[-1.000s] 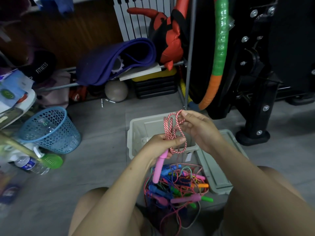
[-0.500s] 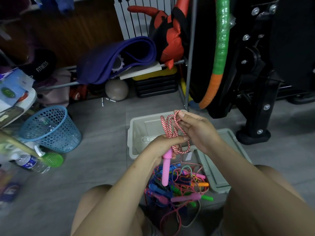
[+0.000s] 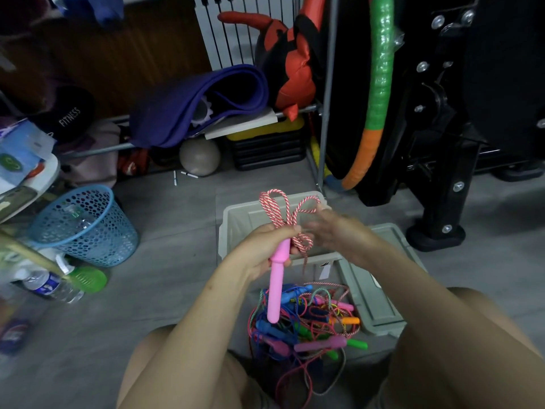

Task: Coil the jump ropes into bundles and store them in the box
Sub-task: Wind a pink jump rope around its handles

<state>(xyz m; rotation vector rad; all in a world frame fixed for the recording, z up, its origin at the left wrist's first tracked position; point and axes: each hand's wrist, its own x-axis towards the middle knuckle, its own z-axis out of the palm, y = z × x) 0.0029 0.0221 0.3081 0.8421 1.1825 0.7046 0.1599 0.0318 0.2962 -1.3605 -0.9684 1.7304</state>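
Pink and smooth, the plastic handle [image 3: 277, 278] of a jump rope hung straight down, just above the near edge of the grey plastic box [image 3: 236, 222]. The left hand [image 3: 262, 249] was wrapped tight round its top end. From that fist, the red-and-white twisted rope [image 3: 283, 211] stood up in long thin loops over the box, and a small loop hung beside the handle. The right hand [image 3: 333, 231] was blurry, right next to the left one over the box. It touched the rope's far loop, but I could not tell if its fingers pinched it.

Nearer than the box, on the grey floor, lay a messy pile of jump ropes [image 3: 309, 323] with thin cords and blue, green, orange and pink handles. The flat grey lid [image 3: 380, 290] lay to the right of the box, touching the pile. Well to the left of the box stood a round blue basket [image 3: 85, 225] full of little holes.
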